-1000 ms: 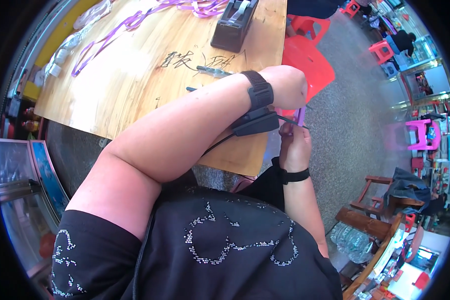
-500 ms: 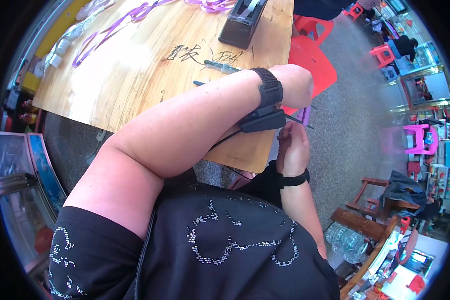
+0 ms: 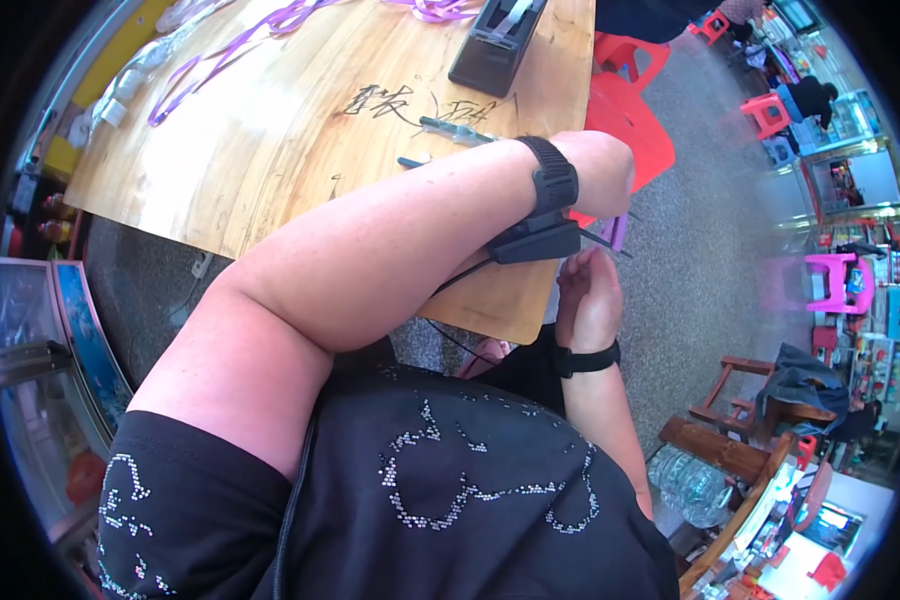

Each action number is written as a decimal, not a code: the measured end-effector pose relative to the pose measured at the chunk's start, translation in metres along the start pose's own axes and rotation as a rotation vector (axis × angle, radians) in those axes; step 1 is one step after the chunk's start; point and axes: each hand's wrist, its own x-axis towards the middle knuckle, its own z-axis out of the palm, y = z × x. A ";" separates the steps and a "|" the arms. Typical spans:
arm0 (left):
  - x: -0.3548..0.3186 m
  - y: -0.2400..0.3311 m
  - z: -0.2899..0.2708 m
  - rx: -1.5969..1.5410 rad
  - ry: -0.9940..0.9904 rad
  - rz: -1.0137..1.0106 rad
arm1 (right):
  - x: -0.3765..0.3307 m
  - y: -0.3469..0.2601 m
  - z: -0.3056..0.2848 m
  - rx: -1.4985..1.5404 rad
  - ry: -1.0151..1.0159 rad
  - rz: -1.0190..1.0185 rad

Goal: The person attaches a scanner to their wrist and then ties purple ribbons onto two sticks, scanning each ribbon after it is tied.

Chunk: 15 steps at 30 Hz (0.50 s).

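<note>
Just off the near right corner of the wooden counter (image 3: 300,150), a small purple strip (image 3: 618,232) shows between the 2 hands, with thin dark stems poking out beside it. The right hand (image 3: 588,300) rises from below with its fingers (image 3: 577,268) curled up toward the strip; whether they actually pinch it cannot be told. The left hand (image 3: 610,170) crosses over from the left and bends away at the wrist, so its fingers are hidden and their state cannot be told. A black wrist strap (image 3: 555,185) with a dark block under it rides on the left wrist, and a black band (image 3: 588,360) circles the right. On the counter lie a black tape dispenser (image 3: 495,45), purple ribbons (image 3: 270,25) and dark scrawled marks. A red plastic chair (image 3: 635,100) stands just beyond the counter's right edge.
</note>
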 end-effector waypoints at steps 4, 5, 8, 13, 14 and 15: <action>-0.001 0.000 -0.001 0.013 -0.019 0.002 | -0.007 -0.003 0.011 -0.084 0.061 -0.033; -0.002 -0.001 -0.001 0.013 -0.019 0.001 | -0.009 -0.005 0.013 -0.084 0.060 -0.032; -0.003 -0.001 0.001 0.031 0.019 0.003 | -0.016 -0.011 0.018 -0.144 0.088 -0.082; -0.001 0.001 0.001 0.056 0.016 -0.010 | -0.020 -0.016 0.013 -0.132 0.082 -0.160; -0.001 0.001 0.000 0.057 0.015 -0.007 | -0.020 -0.019 0.013 -0.133 0.084 -0.163; 0.001 -0.002 0.001 0.044 0.011 0.017 | -0.020 -0.021 0.014 -0.113 0.072 -0.154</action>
